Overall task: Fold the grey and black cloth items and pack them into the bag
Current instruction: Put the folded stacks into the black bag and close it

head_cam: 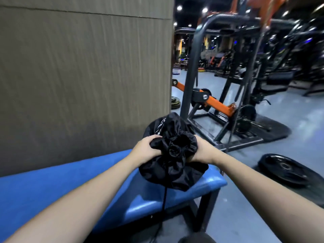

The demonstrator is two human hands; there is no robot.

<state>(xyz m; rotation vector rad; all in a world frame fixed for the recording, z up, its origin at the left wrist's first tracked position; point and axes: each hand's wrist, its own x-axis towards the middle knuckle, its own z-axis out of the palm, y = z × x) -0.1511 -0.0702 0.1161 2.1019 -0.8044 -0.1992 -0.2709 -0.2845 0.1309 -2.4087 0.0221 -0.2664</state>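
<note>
A black drawstring bag point(168, 171) rests on the right end of a blue padded bench point(52, 186). Its mouth is gathered into a tight bunch facing me. My left hand point(145, 149) grips the gathered fabric on the left side, and my right hand point(201, 149) grips it on the right. A black cord point(165, 186) hangs from the mouth down over the bench's front edge. The bag looks full; no grey or black cloth items show outside it.
A grey ribbed wall point(84, 67) stands close behind the bench. A dark steel gym machine with orange arms point(215, 100) is just beyond the bag. A black weight plate point(284, 167) lies on the grey floor at right. More machines fill the far right.
</note>
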